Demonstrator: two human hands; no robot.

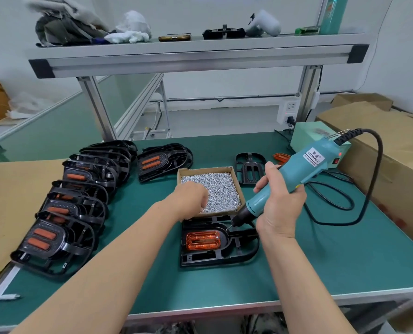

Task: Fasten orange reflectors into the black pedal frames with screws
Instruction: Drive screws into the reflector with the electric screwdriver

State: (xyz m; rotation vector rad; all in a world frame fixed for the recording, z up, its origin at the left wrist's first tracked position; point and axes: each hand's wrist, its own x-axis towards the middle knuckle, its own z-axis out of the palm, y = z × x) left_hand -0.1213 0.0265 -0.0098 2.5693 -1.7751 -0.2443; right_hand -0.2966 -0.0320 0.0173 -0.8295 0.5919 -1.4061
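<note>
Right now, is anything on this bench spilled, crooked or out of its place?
Nothing is spilled: the screws lie inside their cardboard box. The finished pedals lean on one another in an untidy row at the left, and one loose orange reflector lies beside the pale green box. No damage shows.

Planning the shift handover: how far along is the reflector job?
Done: a row of pedals and a stack by the box carry reflectors; screws can't be seen. In hand: left hand reaches into the screw box, right hand holds the screwdriver, tip at the front frame, reflector seated. Left: one empty frame with a loose reflector beside it.
</note>
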